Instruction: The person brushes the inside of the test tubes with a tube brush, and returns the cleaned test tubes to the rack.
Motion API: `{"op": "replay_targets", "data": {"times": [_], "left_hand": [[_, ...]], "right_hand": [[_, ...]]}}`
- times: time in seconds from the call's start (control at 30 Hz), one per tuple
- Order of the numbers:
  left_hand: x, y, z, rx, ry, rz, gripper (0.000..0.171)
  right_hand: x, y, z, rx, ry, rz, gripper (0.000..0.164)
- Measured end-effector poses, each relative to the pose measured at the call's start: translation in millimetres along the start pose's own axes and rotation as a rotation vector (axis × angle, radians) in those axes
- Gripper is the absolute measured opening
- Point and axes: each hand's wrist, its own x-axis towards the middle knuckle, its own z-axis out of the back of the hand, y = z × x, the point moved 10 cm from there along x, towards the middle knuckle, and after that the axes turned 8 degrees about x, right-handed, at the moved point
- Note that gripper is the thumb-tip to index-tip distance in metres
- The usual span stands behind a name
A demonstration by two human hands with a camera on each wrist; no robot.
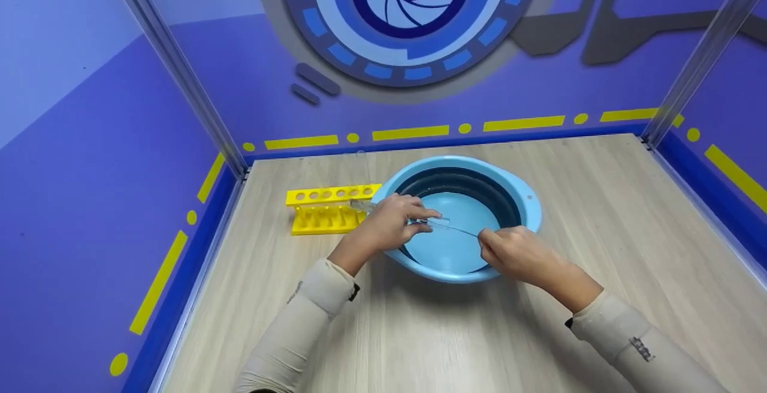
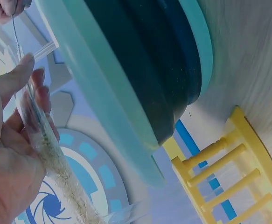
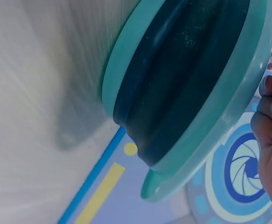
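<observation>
My left hand (image 1: 392, 220) grips a test tube brush inside a clear, thin-walled cover, above the left side of a blue basin (image 1: 531, 216). Pale bristles (image 2: 61, 172) show through the cover in the left wrist view, and its loose end (image 2: 126, 213) flares below the palm. A short clear strip (image 2: 45, 50) sticks out past my left thumb. From my left fingertips the brush's thin wire handle (image 1: 460, 229) runs over the basin to my right hand (image 1: 518, 252), which pinches its end with curled fingers. Parts of the cover are hidden behind my left fingers.
Left of the basin stands a yellow test tube rack (image 1: 326, 219), partly overlapped by the basin and left hand. A clear glass tube (image 1: 361, 165) rises at its right end. The wood-grain table (image 1: 419, 333) meets blue-purple panels (image 1: 198, 99) at the back and sides.
</observation>
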Motion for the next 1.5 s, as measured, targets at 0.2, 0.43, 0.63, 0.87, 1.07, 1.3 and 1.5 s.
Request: {"op": "replay_targets", "data": {"times": [0.2,0.43,0.63,0.87,1.07,1.3,1.5], "left_hand": [[-0.2,4.2,-1.3,-0.076,0.069,0.008,0.035],[-8.1,9.4,-2.6,-0.114,0.105,0.022,0.034],[-14.2,15.2,1.1,-0.161,0.097,0.021,0.034],[-16.5,25.1,4.3,-0.196,0.089,0.052,0.034],[-16.2,29.2,8.5,-0.153,0.073,0.073,0.034],[-20.6,38.4,9.5,-0.157,0.058,0.091,0.035],[-22.7,46.6,10.6,-0.159,0.016,0.097,0.035]], "right_hand": [[0,8,-1,-0.136,0.042,0.132,0.013],[0,21,-3,-0.235,0.056,0.260,0.044],[4,28,-1,-0.251,0.091,0.311,0.042],[2,24,-1,-0.303,0.162,0.341,0.042],[-2,20,5,-0.318,0.199,0.336,0.048],[-8,16,8,-0.334,0.221,0.338,0.048],[-16,13,17,-0.308,0.194,0.332,0.051]]}}
